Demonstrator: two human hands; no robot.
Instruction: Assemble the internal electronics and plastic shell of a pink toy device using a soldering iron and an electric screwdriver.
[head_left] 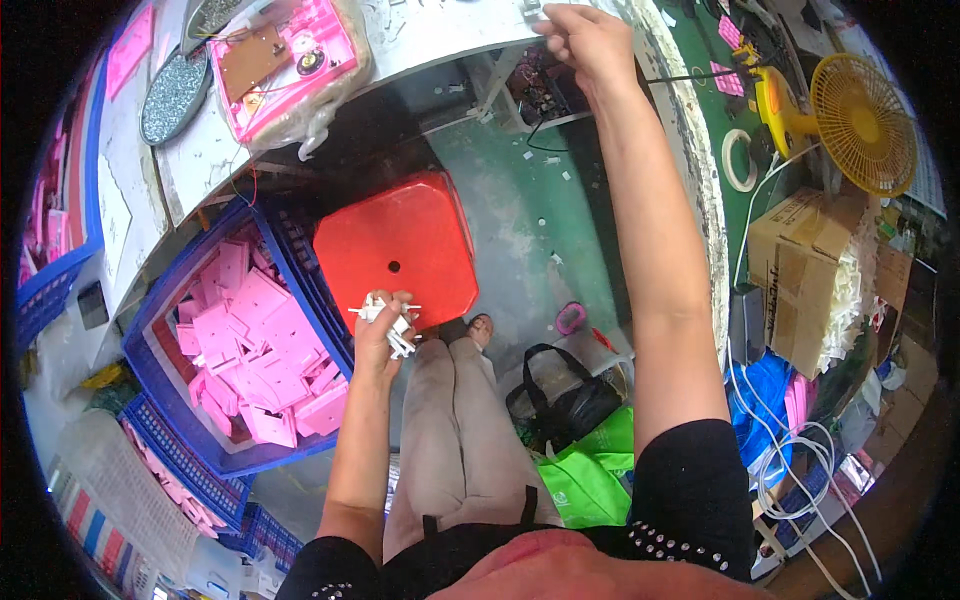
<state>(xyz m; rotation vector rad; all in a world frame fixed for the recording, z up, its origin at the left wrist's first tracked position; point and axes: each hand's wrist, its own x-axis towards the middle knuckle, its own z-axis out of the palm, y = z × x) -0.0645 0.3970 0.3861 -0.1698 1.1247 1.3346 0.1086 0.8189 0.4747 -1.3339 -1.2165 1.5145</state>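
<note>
My left hand (378, 340) is closed around several small white plastic parts (398, 328) with thin pins, held above my lap near the edge of a red plastic stool (395, 235). Stretched far forward, my right hand (592, 42) is at the white worktable (440, 32), its fingers curled together. Whatever lies in those fingers, if anything, is hidden. Right by its fingertips, at the top edge of the view, is a small greyish piece (530, 9).
A blue crate (232, 462) of pink plastic pieces stands left of the stool. On the table sit a pink tray (338, 75) and an oval dish of screws (176, 98). At right are a yellow fan (862, 122), a carton (800, 255) and coiled white cable (800, 470). Bags (590, 470) lie beside my legs.
</note>
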